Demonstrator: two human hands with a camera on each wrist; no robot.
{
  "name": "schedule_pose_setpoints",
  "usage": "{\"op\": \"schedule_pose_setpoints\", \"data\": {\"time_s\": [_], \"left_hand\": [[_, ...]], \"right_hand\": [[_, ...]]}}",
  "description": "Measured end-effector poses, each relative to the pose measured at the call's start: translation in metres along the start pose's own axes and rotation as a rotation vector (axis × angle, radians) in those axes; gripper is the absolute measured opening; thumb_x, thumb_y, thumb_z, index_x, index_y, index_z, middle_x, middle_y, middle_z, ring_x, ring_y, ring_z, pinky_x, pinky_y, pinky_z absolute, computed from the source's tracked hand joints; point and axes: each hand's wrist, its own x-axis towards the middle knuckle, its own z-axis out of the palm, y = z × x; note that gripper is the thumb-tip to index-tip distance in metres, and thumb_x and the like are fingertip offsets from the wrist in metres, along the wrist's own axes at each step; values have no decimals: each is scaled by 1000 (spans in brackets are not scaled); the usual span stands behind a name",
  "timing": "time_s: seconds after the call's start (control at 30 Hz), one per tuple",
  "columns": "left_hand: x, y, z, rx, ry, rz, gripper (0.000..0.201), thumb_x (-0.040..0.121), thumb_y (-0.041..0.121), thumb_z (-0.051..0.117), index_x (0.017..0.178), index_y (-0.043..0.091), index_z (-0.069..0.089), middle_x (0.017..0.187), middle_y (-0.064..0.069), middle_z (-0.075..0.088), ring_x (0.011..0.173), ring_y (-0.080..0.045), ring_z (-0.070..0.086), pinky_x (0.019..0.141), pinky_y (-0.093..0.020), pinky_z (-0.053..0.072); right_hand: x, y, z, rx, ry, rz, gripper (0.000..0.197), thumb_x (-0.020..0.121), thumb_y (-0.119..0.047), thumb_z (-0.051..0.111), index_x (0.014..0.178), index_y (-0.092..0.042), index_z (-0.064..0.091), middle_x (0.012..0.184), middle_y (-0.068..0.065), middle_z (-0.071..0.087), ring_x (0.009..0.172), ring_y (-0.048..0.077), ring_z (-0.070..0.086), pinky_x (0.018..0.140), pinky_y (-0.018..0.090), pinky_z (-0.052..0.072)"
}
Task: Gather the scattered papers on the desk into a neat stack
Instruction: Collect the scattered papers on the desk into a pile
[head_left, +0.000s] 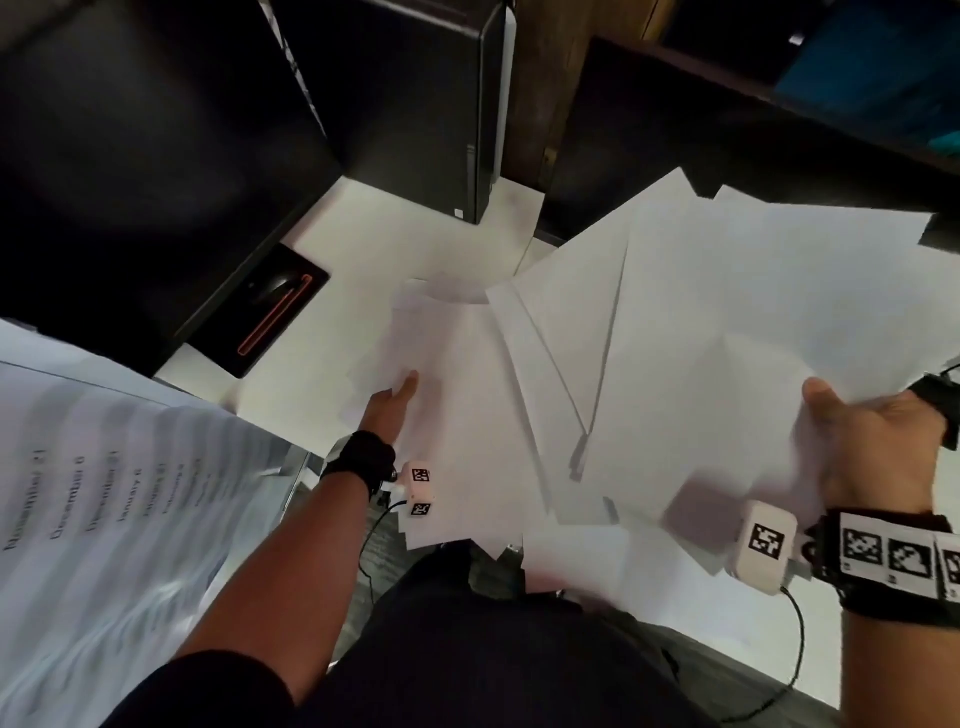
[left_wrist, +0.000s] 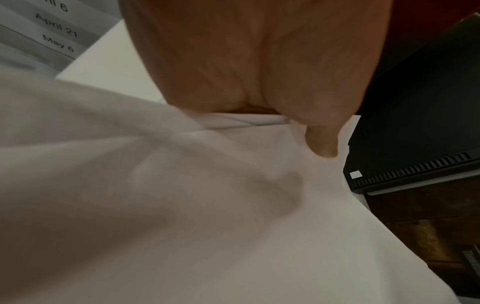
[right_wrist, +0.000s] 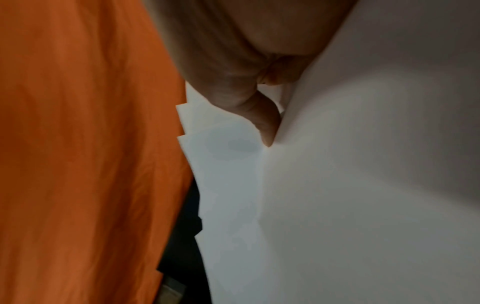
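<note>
The papers (head_left: 649, 338) fill the centre and right of the head view, a loose fan of plain white sheets, their corners jutting out at different angles and their edges far from square; some near corners hang over the lower edge of the white counter (head_left: 322, 249) toward my lap. From here I judge I am in the gathering step, sheets pulled together but not yet aligned. My right hand (head_left: 872, 441), at the right edge of the frame, holds the right part of the fan with the thumb on top; the right wrist view shows that thumb pressing into the sheets beside several stepped corners, so it is clamped on paper rather than loose. My left hand (head_left: 392, 402), left of centre, has its thumb lying on the leftmost sheet and its fingers hidden beneath, and the left wrist view shows a dark finger shadow through the paper, so I take it to be pinching that sheet. Next I would need to draw the left sheets in under the right bundle, then stand the lot on edge and tap it square; thin sheets will slide and buckle, so a gentle grip is called for. At lower left lies a printed schedule sheet (head_left: 104, 493) listing months, apart from the fan. A dark mouse on a black pad (head_left: 265, 306) sits upper left, a black computer tower (head_left: 415, 104) behind.
</note>
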Motion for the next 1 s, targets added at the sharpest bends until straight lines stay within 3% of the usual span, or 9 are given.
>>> {"op": "schedule_pose_setpoints", "data": {"time_s": [0.07, 0.13, 0.23, 0.3, 0.47, 0.6, 0.73, 0.83, 1.0], "left_hand": [[1, 1, 0, 23, 19, -10, 67, 95, 57, 55, 138, 5, 56, 131, -7, 61, 125, -22, 54, 111, -31, 36], [0, 2, 0, 30, 15, -20, 76, 94, 65, 47, 142, 7, 52, 141, -10, 56, 132, -26, 50, 109, -30, 35], [-3, 4, 2, -42, 1, -57, 89, 88, 79, 39, 147, 12, 47, 149, -6, 50, 138, -25, 44, 103, -30, 31], [-5, 3, 3, -131, -18, -86, 96, 83, 85, 34, 151, 18, 41, 154, -3, 44, 143, -24, 37, 109, -33, 28], [-2, -3, 4, -205, -31, -87, 100, 81, 89, 29, 156, 24, 28, 162, 3, 29, 151, -21, 21, 123, -42, 15], [5, -9, 2, -214, -25, -78, 121, 63, 97, 44, 153, 17, 36, 156, -1, 40, 146, -23, 32, 121, -42, 22], [9, -17, 4, -182, -12, 1, 84, 68, 64, 80, 132, 12, 62, 121, 4, 68, 120, -21, 60, 107, -36, 43], [7, -18, 8, -162, -3, 28, 53, 73, 37, 87, 117, 13, 70, 109, 1, 74, 109, -24, 67, 99, -38, 52], [10, -18, 11, -133, -4, 21, 57, 64, 26, 93, 114, 9, 71, 108, -6, 75, 104, -27, 69, 95, -42, 55]], "right_hand": [[5, -14, -12, -79, -36, 35, 44, 65, -49, 83, 77, -10, 66, 80, 14, 69, 70, 35, 67, 84, 61, 54], [2, -29, -13, -144, -85, 20, 42, 74, -44, 73, 71, -6, 58, 67, 17, 58, 52, 29, 60, 82, 66, 52], [-7, -28, 9, -4, -62, -38, 29, 81, -22, 74, 100, 0, 70, 95, 14, 73, 76, 20, 70, 79, 36, 56], [-12, -14, 35, -21, -72, -34, 31, 82, -12, 73, 111, -1, 69, 104, 9, 72, 86, 20, 67, 75, 27, 53], [-13, 41, 103, -274, -147, 57, 40, 81, -18, 74, 116, 0, 67, 112, 20, 71, 102, 30, 69, 90, 37, 55], [-21, 67, 143, -425, -229, 104, 43, 86, -19, 69, 126, -4, 61, 123, 20, 66, 114, 36, 62, 96, 37, 48], [-22, 93, 161, -379, -241, 266, 59, 85, -27, 73, 134, -7, 47, 131, 18, 61, 118, 37, 58, 98, 40, 47], [-21, 103, 169, -292, -247, 387, 80, 83, -23, 75, 148, -16, 29, 139, 15, 55, 123, 37, 56, 105, 42, 45], [-29, 104, 193, -437, -517, 221, 64, 89, -8, 59, 147, -20, 35, 132, 13, 61, 118, 34, 59, 101, 39, 48]]}}
